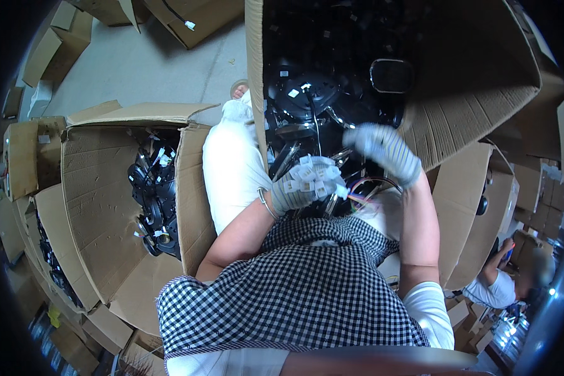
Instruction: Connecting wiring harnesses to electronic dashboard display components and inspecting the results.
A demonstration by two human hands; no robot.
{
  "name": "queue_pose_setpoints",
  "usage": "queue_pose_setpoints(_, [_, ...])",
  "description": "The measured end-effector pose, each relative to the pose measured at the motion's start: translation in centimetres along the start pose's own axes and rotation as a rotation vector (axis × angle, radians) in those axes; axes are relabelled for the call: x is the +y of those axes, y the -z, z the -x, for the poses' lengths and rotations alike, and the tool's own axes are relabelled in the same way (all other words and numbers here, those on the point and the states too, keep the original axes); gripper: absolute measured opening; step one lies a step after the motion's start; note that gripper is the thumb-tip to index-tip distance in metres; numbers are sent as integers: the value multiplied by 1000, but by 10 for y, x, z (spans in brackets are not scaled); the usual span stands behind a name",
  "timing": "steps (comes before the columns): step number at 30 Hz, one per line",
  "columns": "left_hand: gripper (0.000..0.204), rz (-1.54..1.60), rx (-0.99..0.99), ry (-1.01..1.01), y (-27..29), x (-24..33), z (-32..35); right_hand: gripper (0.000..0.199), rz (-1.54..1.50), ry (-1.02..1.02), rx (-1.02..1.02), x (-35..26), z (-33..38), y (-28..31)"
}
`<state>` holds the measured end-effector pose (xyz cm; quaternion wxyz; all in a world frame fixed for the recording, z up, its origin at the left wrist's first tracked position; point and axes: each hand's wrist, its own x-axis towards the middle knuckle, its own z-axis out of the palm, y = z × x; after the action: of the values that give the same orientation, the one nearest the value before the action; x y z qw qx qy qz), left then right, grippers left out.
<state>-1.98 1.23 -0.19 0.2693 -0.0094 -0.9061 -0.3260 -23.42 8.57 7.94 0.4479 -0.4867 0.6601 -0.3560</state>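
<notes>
My left hand [292, 191], in a grey knit glove, has its fingers curled shut around a bunch of white plugs [311, 175]. The plugs sit on thin wires [362, 198], coloured strands trailing right from the fist. The bunch is held just above my lap, in front of the open mouth of the big box [482, 81].

My right hand [385, 150], gloved too, is raised a bit higher and to the right, near the plugs but apart from them. It's motion-blurred; fingers look loosely bent, and I cannot tell if they pinch anything.

The big box is full of black parts [319, 94] with shiny curved surfaces and white tags on them. One dark rounded frame [391, 75] lies further back in it.

To my left stands a second box [100, 188], open, with more black parts [153, 194] and white tags stacked along its right side. Between the boxes I see a white trouser leg [232, 169]. I wear a checked shirt [294, 282].

More cartons [50, 50] lie on the floor far left. A coworker [498, 285] in white bends over at lower right.
</notes>
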Motion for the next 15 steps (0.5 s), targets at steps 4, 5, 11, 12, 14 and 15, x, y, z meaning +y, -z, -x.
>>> queue_pose_setpoints(4, [40,631,-46,31,-18,-16,6,77,632,-418,329,36,-92,11])
queue_pose_setpoints(5, [44,1054,-101,264,-20,-12,11,85,595,-549,241,43,-112,2])
queue_pose_setpoints(11, [46,764,-38,-6,-22,-14,19,80,72,-91,549,38,-136,-57])
queue_pose_setpoints(12, [50,954,-135,128,-23,-11,20,72,396,118,691,17,-122,-64])
queue_pose_setpoints(14, [59,1596,-264,447,-23,-3,20,59,900,485,704,-9,-91,-58])
queue_pose_setpoints(15, [59,1600,-266,444,-26,-3,20,56,1094,578,617,-17,-74,-56])
